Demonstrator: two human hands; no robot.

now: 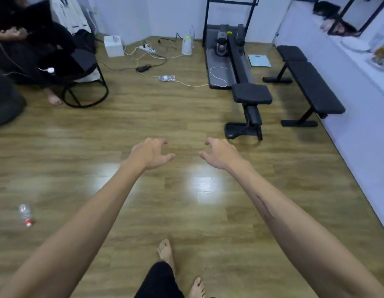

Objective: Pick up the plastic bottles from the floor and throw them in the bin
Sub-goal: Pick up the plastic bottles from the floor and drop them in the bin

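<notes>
Bottles lie well apart from both empty hands

We are looking at a wood-plank floor gleaming with ceiling-light glare, pale walls, two black benches and a rocking chair

Red-capped clear bottle, brown wood-grain floor

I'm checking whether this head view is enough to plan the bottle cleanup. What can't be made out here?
- Bin: not in the head view at all.
- Upright bottle by the far wall: too small and blurred to tell its material.
- Red-capped bottle at left: blurred, contents unclear.
- Seated person: cut off by the left edge.
</notes>
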